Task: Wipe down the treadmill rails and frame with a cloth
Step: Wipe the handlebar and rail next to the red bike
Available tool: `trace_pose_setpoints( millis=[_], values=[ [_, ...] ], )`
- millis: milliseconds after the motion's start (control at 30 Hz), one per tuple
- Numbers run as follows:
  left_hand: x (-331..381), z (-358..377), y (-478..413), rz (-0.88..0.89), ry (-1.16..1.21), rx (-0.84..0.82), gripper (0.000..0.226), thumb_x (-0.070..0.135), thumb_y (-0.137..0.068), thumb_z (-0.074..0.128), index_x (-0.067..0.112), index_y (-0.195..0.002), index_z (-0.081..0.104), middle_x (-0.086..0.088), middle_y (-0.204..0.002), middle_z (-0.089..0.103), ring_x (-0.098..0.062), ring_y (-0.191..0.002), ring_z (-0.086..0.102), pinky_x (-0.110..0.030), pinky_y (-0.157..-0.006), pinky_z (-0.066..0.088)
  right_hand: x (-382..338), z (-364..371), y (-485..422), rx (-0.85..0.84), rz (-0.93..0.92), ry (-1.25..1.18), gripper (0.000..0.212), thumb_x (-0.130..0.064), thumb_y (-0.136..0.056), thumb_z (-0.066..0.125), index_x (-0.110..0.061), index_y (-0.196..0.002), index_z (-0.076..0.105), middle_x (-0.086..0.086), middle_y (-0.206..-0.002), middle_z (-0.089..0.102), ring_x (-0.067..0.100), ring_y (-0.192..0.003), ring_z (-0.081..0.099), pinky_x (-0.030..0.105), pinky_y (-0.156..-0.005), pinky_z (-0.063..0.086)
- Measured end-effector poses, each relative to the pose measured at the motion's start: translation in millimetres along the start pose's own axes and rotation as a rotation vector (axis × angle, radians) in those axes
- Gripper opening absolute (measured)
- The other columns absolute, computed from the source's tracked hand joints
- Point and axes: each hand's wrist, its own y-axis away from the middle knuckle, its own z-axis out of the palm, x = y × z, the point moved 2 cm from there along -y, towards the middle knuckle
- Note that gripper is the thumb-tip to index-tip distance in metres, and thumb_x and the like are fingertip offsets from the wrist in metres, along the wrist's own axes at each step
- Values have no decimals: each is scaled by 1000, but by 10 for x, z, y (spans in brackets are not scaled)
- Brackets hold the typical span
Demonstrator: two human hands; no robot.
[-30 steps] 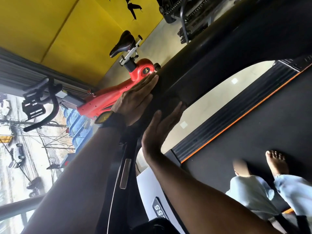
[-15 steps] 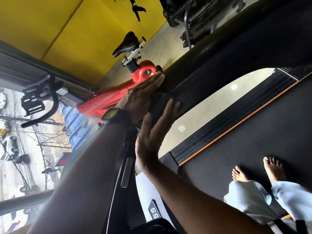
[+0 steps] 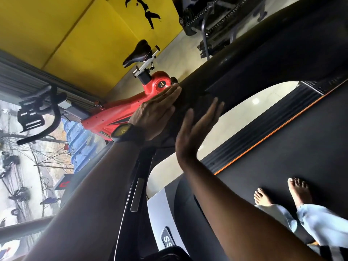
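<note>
A: Hands, status?
B: Your left hand [image 3: 156,112] lies flat on the outer face of the black handrail [image 3: 263,63], fingers straight, gripping nothing. The watch [image 3: 124,131] on that wrist has a yellow face.
A: Right?
B: Your right hand [image 3: 195,132] is flat too, fingers straight, palm turned to the handrail's inner face. The fingertips reach onto the cloth [image 3: 196,105]. No curl, no pinch.
A: Cloth where?
B: It's a dark cloth on the handrail between your two hands, just above the arched cut-out. It's nearly the rail's colour, so the edges are hard to make out. Can't tell whether the left palm touches it.
A: Rest of the machine?
B: The belt [image 3: 301,138] is lower right, with the ribbed side rail [image 3: 263,127] and its orange edge strip alongside. Your bare feet [image 3: 299,193] stand on the belt, pale blue trouser legs [image 3: 320,221] at the ankles.
A: Surroundings?
B: There's a red exercise bike [image 3: 113,117] with a black saddle [image 3: 138,52] beyond the handrail, near your left hand. Yellow wall [image 3: 66,34] behind it. The window [image 3: 22,176] on the left shows a street.
</note>
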Motion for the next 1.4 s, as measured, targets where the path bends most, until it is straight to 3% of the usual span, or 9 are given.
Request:
trace_pose_setpoints(
  millis=[100, 267, 467, 600, 667, 767, 933, 1200, 1400],
  values=[
    [-1, 11, -15, -84, -6, -85, 51, 24, -107, 40, 22, -156, 28, 6, -161, 26, -14, -148, 25, -14, -115, 9, -109, 19, -148, 74, 315, -104, 63, -23, -102, 47, -7, -159, 24, 18, -167, 18, 28, -153, 21, 43, -123, 28],
    [77, 3, -121, -69, -57, -106, 52, 27, -107, 38, 21, -157, 25, 3, -163, 23, -15, -149, 22, -16, -114, 6, -53, -100, -214, -86, -158, -27, 56, -17, -103, 54, 3, -151, 37, 27, -162, 23, 37, -152, 25, 43, -122, 31],
    [119, 77, -235, -85, -60, -127, 54, 32, -108, 33, 26, -159, 18, 5, -164, 18, -16, -151, 18, -24, -115, 10, -154, 14, -396, 45, 261, -104, 61, -26, -102, 47, -12, -159, 29, 15, -167, 22, 33, -151, 29, 52, -115, 41],
    [101, 101, -245, -45, -88, -157, 54, 33, -108, 32, 24, -159, 16, 2, -165, 18, -19, -151, 19, -29, -118, 15, -179, -26, -426, 13, -82, -11, 55, -17, -101, 55, -1, -151, 41, 25, -162, 28, 33, -150, 28, 32, -119, 34],
    [137, 100, -246, -68, -89, -148, 55, 32, -108, 32, 24, -159, 15, 4, -165, 15, -19, -151, 19, -25, -114, 11, 15, -40, -549, 34, 19, -49, 58, -25, -101, 51, -3, -153, 37, 22, -163, 26, 27, -150, 29, 28, -117, 37],
    [153, 90, -245, -79, -86, -119, 55, 31, -107, 33, 24, -159, 16, 4, -165, 17, -19, -151, 20, -25, -112, 13, 87, -2, -492, 64, 373, -115, 62, -35, -100, 41, -17, -159, 28, 9, -166, 24, 29, -148, 33, 52, -114, 43],
    [256, 161, -435, 39, -131, -105, 55, 32, -105, 27, 16, -158, 22, -4, -163, 23, -17, -151, 17, -30, -120, 10, -39, -58, -581, 33, -28, -88, 54, -24, -103, 49, -7, -153, 38, 20, -163, 28, 32, -150, 31, 39, -117, 38],
    [273, 267, -485, 16, -146, -65, 56, 26, -106, 33, 19, -159, 15, 0, -165, 15, -1, -145, -5, -11, -112, -12, 469, -65, -856, 123, 430, -125, 49, -35, -108, 37, -26, -157, 33, 4, -165, 25, 30, -147, 35, 55, -116, 38],
    [280, 315, -459, 41, -116, 8, 55, 26, -104, 33, 15, -157, 23, -3, -163, 24, -16, -152, 12, -32, -123, 14, 391, -63, -584, -15, 602, -53, 51, -36, -109, 35, -25, -159, 26, 6, -165, 23, 36, -143, 39, 55, -114, 38]
  ],
)
